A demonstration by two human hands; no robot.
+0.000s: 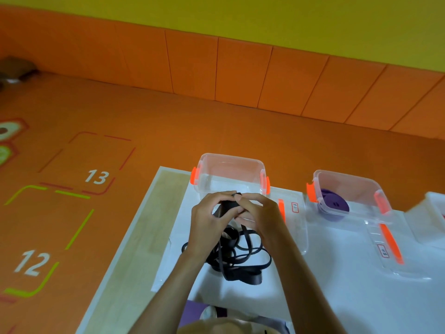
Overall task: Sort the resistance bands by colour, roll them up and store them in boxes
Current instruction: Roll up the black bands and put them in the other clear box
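Observation:
A tangle of black resistance bands [240, 259] lies on the white table [325, 297] in front of me. My left hand [209, 225] and my right hand [258, 213] are raised just above the tangle. Both pinch the upper end of one black band between them, and the band hangs down from my fingers into the pile. Right behind my hands stands an empty clear box [231, 174] with orange clips. A second clear box [349, 196] to the right holds rolled purple bands [334, 206].
Two clear lids [296, 225] [390, 249] with orange clips and small labels lie in front of the boxes. Part of a third box [435, 203] shows at the right edge. The table's left edge borders an orange floor with numbers 12 and 13.

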